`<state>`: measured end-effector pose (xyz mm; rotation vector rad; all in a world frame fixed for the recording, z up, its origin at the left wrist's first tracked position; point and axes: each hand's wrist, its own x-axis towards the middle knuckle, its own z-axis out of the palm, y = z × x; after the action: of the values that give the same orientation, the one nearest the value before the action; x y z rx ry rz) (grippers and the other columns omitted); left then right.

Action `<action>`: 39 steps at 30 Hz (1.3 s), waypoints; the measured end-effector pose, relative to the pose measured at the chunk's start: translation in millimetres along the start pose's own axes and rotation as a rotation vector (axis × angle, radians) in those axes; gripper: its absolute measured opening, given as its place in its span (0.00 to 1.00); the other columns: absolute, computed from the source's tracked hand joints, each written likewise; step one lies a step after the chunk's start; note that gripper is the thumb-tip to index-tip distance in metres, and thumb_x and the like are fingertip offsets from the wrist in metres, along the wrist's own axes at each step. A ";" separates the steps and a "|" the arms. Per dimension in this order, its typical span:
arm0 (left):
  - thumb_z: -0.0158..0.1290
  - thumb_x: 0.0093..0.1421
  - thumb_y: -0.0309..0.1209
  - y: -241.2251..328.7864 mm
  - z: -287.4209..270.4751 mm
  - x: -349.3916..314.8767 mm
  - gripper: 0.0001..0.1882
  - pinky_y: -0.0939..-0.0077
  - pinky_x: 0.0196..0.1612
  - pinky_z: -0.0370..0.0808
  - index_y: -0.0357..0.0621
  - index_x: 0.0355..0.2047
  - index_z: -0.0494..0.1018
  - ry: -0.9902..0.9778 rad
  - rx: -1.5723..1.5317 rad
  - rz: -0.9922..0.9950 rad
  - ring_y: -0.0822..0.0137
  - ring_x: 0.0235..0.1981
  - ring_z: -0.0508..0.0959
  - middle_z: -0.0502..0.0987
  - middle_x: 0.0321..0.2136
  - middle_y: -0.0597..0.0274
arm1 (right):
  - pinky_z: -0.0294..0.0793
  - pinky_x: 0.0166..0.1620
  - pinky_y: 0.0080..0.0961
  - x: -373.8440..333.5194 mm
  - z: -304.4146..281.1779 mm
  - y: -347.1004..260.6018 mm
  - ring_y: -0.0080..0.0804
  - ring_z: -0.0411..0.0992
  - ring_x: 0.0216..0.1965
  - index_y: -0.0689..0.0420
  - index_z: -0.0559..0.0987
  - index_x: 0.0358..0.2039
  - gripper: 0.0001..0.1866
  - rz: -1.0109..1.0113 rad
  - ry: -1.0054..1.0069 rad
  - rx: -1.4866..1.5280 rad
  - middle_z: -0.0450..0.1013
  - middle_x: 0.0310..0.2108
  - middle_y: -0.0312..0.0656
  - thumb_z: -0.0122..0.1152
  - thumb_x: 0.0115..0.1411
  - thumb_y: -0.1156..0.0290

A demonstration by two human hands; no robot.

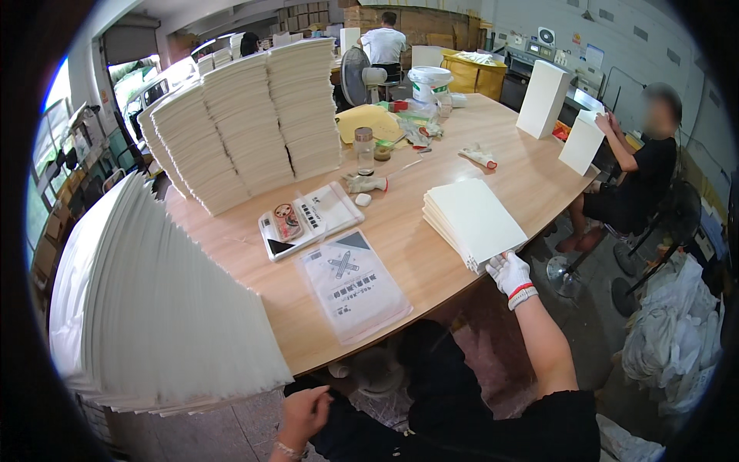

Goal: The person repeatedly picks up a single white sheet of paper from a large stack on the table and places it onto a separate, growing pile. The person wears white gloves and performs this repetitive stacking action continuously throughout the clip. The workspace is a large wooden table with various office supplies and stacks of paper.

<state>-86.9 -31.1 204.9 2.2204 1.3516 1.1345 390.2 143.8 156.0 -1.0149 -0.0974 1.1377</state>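
My right hand (pixel 509 275), in a white glove with a red-trimmed cuff, pinches the near corner of a slightly fanned stack of cream paper pads (pixel 476 221). Its fingertips rest at the pads' edge by the table's front; how many sheets they grip is hidden. Down by my lap, my bare left hand (pixel 305 414) has its fingers curled, and I see nothing in it. In front of me lies a clear plastic bag with a printed pencil design (pixel 354 285). Beyond it is another printed packet (pixel 327 214) with a roll of tape (pixel 287 221) on it.
Tall paper stacks (pixel 254 123) stand at the far left, and a large fanned pile (pixel 162 308) leans at the near left. A jar (pixel 364 150), loose gloves (pixel 479 156) and a white bucket (pixel 429 83) stand or lie farther back. Another person (pixel 643 169) handles a white block (pixel 583 142) at right.
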 end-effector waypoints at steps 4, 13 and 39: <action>0.52 0.47 0.24 3.1 35.9 28.4 0.10 0.74 0.23 0.71 0.43 0.33 0.71 -0.200 -0.071 0.129 0.62 0.21 0.75 0.74 0.21 0.61 | 0.71 0.36 0.38 7.8 6.1 -10.4 0.34 0.66 0.33 0.54 0.66 0.34 0.09 0.049 -0.001 -0.103 0.65 0.32 0.40 0.46 0.57 0.64; 0.51 0.48 0.25 9.8 59.0 48.2 0.10 0.73 0.21 0.70 0.43 0.34 0.71 -0.293 -0.071 0.270 0.62 0.20 0.73 0.73 0.20 0.60 | 0.71 0.25 0.29 1.2 9.1 -19.1 0.25 0.65 0.20 0.51 0.68 0.28 0.05 0.004 -0.039 -0.304 0.64 0.21 0.32 0.48 0.55 0.65; 0.48 0.51 0.27 5.0 67.4 9.3 0.09 0.70 0.31 0.72 0.41 0.33 0.72 -0.215 -0.128 0.000 0.56 0.27 0.75 0.75 0.27 0.53 | 0.66 0.23 0.35 -34.4 49.7 -38.7 0.40 0.66 0.21 0.52 0.70 0.18 0.02 -1.726 -0.473 -1.752 0.63 0.17 0.41 0.54 0.42 0.72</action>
<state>-30.7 -16.5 169.1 2.1788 1.1586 0.9237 374.8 145.7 226.0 -1.3681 -2.1406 -0.7026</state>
